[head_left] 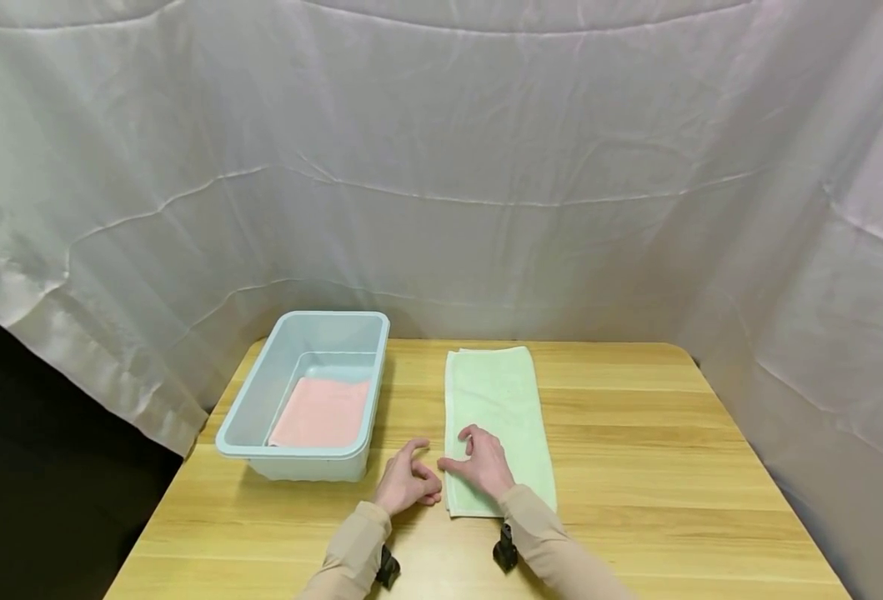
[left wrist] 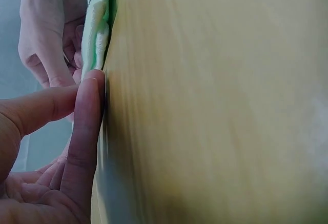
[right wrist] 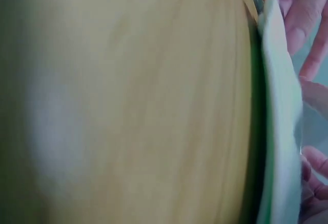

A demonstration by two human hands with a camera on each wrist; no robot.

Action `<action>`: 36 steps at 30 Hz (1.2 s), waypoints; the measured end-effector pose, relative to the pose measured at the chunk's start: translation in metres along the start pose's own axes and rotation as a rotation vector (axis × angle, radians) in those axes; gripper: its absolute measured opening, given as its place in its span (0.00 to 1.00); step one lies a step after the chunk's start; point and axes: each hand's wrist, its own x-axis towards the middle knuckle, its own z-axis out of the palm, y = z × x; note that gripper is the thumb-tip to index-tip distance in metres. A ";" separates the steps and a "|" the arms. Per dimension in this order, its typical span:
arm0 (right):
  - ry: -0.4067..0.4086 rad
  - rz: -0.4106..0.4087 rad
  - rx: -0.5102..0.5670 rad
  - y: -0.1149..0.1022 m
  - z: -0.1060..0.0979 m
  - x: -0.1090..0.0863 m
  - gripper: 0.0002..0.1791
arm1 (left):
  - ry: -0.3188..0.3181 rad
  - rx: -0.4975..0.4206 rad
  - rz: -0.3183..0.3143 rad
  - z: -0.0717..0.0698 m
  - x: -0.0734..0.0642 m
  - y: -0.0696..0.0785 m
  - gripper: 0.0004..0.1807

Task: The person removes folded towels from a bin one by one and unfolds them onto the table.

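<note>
- We see a folded pale green cloth (head_left: 497, 392) lying flat on a wood-grain table (head_left: 636, 450), just right of centre in the lower half of the frame.
- We find the right hand (head_left: 484, 464) over the green cloth's left side; its thumb reaches to the edge, apart from the bent index finger.
- We see the left hand (head_left: 405, 485) just beside that same edge, its fingers bent; in the left wrist view two of its digits meet at their tips by the cloth's end, left of centre, and we cannot tell whether fabric is caught between them.
- Left of centre, we see a light blue basin (head_left: 306, 469) apart from the green cloth, with a pink cloth (head_left: 323, 414) lying flat inside.
- At the bottom of the frame, we note beige sleeves (head_left: 358, 537) and a small black device (head_left: 504, 550) at each wrist.
- Across the top, we see a pale curtain (head_left: 486, 125) behind the table.
</note>
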 end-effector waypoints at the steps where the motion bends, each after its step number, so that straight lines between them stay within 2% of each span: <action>1: -0.005 -0.004 -0.013 -0.001 0.001 0.000 0.28 | 0.002 -0.001 -0.002 0.000 0.000 0.000 0.41; 6: 0.001 -0.043 -0.063 -0.002 0.001 0.000 0.25 | 0.010 -0.011 -0.004 0.000 0.000 -0.001 0.41; 13: -0.012 -0.043 -0.037 0.001 -0.002 0.000 0.19 | 0.026 -0.009 -0.005 0.000 0.001 -0.002 0.41; 22: -0.014 -0.058 -0.047 0.004 -0.002 0.000 0.21 | 0.027 -0.029 0.013 0.000 0.001 -0.002 0.41; 27: -0.002 -0.136 -0.062 0.005 -0.004 0.000 0.26 | 0.027 -0.029 0.007 -0.001 0.003 -0.002 0.41; 31: -0.016 -0.210 -0.060 0.007 -0.006 0.000 0.26 | 0.024 -0.023 -0.001 -0.001 0.002 -0.002 0.41; 36: -0.058 -0.236 -0.084 0.008 -0.009 0.002 0.23 | 0.023 -0.031 0.000 -0.001 0.002 -0.002 0.42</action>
